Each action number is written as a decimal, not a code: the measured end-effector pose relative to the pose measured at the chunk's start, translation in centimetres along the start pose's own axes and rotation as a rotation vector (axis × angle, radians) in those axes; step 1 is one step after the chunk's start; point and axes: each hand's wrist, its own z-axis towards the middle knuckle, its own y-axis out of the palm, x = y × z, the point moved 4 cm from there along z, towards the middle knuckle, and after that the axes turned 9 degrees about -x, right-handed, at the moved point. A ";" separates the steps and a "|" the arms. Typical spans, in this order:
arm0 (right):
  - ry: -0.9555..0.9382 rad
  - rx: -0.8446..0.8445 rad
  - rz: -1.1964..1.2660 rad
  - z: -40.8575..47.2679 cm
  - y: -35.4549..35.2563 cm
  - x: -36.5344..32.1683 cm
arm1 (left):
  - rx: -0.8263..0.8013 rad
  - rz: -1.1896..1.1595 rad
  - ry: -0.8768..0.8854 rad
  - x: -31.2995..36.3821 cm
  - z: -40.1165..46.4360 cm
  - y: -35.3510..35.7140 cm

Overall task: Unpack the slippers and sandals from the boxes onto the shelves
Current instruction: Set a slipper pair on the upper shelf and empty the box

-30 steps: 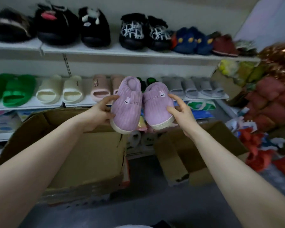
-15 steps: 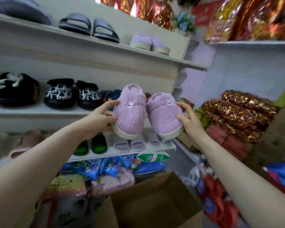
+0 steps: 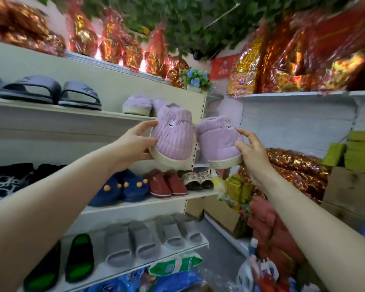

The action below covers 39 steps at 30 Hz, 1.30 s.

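A: What's held?
B: Two purple slippers: left hand [image 3: 133, 142] grips one slipper [image 3: 173, 133], right hand [image 3: 251, 150] the other slipper [image 3: 217, 140], raised before the upper shelf [image 3: 72, 111].
A: On it?
B: Two matching purple slippers [image 3: 143, 104], two dark sandals [image 3: 51, 91].

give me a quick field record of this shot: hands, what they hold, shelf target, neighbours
left hand: holds one lilac slipper by its side, toe up
right hand: holds the other lilac slipper, tilted
slippers: apart, a narrow gap between them, both in the air
likely target: upper shelf, right end
already there: matching lilac pair, behind the held ones
same shelf, left: dark slides
shelf below: blue plush pair, red pair
lowest shelf seen: grey slides, green-and-black sandals
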 end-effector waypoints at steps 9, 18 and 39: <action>-0.018 0.065 0.184 9.5 -5.2 2.8 | 0.020 0.008 0.012 0.7 10.0 4.0; 0.152 -0.159 0.313 24.3 -8.6 7.9 | 0.142 -0.024 -0.087 0.0 22.5 9.4; -0.310 -0.200 -0.592 32.1 -7.6 12.0 | 0.332 1.315 0.171 -3.3 31.7 12.8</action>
